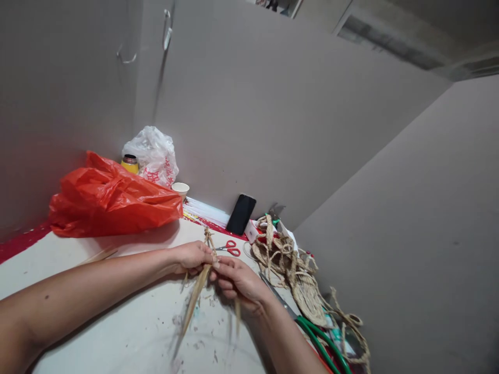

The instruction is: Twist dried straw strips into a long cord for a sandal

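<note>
Above the white tabletop (156,322), both of my hands meet near the middle of the head view. My left hand (194,256) is closed, pinching the top of tan plant-fibre strands (196,296) that hang down toward the table. Close against it, my right hand (237,278) is also closed, its thumb and forefinger on the same strands. A short braided fibre piece (209,239) sticks up just beyond my fingertips. Small scissors with red handles (233,248) lie right behind my hands. Where the strands cross between my fingers is hidden, and their lower ends are blurred.
An orange-red plastic bag (117,200) fills the back left, near a white bag (154,153), yellow bottle (130,165) and paper cup (181,189). A black phone (241,214) leans on the wall. Braided fibre coils (307,291) and green-handled shears (322,337) lie right.
</note>
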Demonstrator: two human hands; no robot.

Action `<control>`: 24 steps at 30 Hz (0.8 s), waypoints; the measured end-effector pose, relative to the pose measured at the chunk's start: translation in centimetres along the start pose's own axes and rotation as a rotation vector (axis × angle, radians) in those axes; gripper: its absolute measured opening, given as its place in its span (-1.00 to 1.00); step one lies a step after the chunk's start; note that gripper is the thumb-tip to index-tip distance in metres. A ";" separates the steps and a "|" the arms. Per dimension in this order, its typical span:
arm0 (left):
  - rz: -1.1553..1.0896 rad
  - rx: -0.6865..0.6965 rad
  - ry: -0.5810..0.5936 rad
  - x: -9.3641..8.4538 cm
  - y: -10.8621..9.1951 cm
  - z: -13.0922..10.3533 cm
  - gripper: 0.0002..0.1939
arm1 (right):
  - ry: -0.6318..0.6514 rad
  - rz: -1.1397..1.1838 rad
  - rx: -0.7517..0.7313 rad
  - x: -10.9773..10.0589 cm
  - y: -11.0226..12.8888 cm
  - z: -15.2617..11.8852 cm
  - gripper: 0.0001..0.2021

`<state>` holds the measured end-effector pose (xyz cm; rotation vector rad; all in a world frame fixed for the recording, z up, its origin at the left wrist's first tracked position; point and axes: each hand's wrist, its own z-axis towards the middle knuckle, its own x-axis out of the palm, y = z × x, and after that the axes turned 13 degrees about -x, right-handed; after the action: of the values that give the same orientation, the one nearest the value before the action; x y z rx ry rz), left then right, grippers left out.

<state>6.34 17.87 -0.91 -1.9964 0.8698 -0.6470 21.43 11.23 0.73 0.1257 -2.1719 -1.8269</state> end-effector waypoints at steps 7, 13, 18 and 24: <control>0.056 -0.033 0.036 -0.6 -0.1 0.2 -0.67 | -0.009 -0.158 0.056 -1.1 0.0 0.2 -0.80; 0.240 0.057 -0.061 -0.9 -0.2 0.4 -0.65 | 0.023 -0.084 0.116 -1.7 -0.7 0.6 -0.82; 0.501 0.238 -0.126 -1.3 -0.3 0.5 -0.73 | 0.006 0.040 0.112 -1.7 -1.2 0.7 -0.75; 0.588 0.171 -0.118 -1.1 -0.9 -0.4 -0.87 | -0.197 -0.092 0.043 -0.4 -1.7 0.8 -0.80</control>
<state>5.65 18.93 -0.07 -1.5013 1.2119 -0.2524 21.40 11.77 -1.15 0.0578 -2.3764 -1.9156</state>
